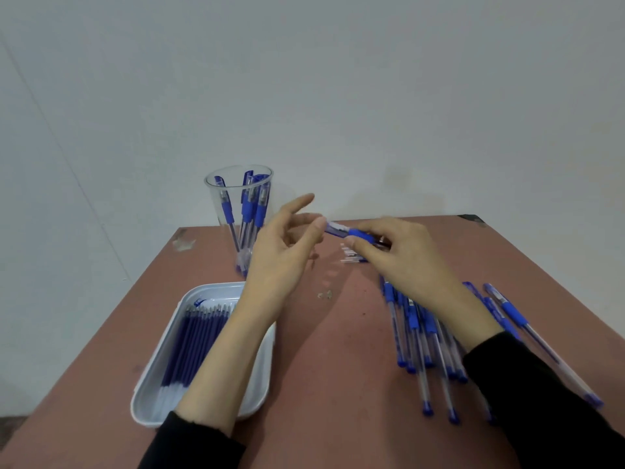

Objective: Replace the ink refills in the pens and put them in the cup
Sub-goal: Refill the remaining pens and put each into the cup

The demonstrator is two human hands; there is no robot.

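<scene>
Now, head view: we see right hand (402, 262) curled over pen (341, 230), thumb and fingertips pinching blue grip section. Pen is above table (338, 367), roughly level, pointing left. Left hand (287, 252) mostly spread, index finger straight, thumb tip right at pen's left end; we cannot tell whether touching. Clear cup (238, 211) stands far left, pens leaning inside. White tray (148, 394) near left holds refills (192, 343) in row. Loose pens (426, 336) heaped right.
</scene>
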